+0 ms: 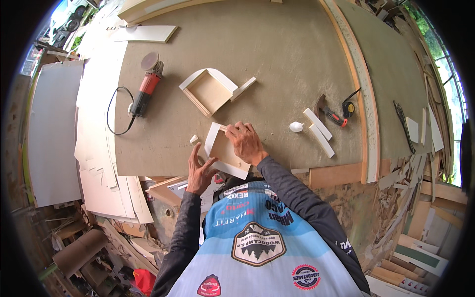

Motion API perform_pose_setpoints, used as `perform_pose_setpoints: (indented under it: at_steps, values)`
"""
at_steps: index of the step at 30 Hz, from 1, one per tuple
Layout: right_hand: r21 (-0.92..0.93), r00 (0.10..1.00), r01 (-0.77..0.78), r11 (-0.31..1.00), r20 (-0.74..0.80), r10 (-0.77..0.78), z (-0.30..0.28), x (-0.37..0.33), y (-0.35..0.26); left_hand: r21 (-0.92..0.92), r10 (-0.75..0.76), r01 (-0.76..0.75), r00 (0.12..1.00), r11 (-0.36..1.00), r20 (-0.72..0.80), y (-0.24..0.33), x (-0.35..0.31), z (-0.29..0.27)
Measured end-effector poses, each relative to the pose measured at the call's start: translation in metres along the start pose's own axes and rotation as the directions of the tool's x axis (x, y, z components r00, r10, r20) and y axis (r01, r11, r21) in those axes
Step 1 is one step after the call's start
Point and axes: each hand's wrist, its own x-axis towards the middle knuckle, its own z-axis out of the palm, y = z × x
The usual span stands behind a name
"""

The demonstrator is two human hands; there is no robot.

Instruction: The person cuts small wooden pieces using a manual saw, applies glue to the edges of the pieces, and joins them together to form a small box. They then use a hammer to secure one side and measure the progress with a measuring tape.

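Observation:
A small shallow wooden box with white-faced edges (213, 139) lies at the table's near edge, its pale base partly covered by my hands. My right hand (246, 143) is closed on its far edge, fingers bent over a wooden strip (222, 127) there. At the box's left side my left hand (199, 171) has its fingers spread, the thumb against the white edge. Just beyond the left fingertips lies a small wood offcut (194, 139). Farther away sits a similar box with a rounded corner (207, 72), a short strip (244, 88) sticking out from its right side.
An angle grinder (146, 91) with its cord lies at the left, below a white board (151, 33). To the right are a white lump or small container (296, 127), two white strips (317, 123), a hammer (329, 113) and a tape measure (349, 109). A long wooden rail (365, 94) crosses the table there.

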Motion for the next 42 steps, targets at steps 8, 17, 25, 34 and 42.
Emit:
perform_pose_setpoints:
  at_steps: [8,17,25,34,42]
  values:
    - [0.593,0.976,-0.204,0.779,0.062,0.209,-0.055,-0.017,0.030,-0.141,0.085,-0.083,0.996,0.987,0.009,0.046,0.032,-0.035]
    - [0.939,0.879,-0.278,0.205,0.162,0.449,-0.075,-0.049,0.041,-0.635,-0.125,0.083,0.992,0.768,-0.022,0.043,0.087,-0.050]
    - [0.959,0.804,-0.277,0.056,0.200,0.560,-0.046,-0.064,0.047,-0.688,-0.184,0.080,0.980,0.722,-0.079,0.025,0.101,-0.046]
    - [0.954,0.748,-0.294,0.055,0.194,0.635,-0.024,-0.059,0.049,-0.662,-0.260,0.092,0.952,0.744,-0.160,0.011,0.086,-0.039]
    - [0.892,0.679,-0.416,0.177,0.175,0.713,0.003,-0.058,0.057,-0.627,-0.198,-0.021,0.940,0.779,-0.278,0.022,0.086,-0.041]
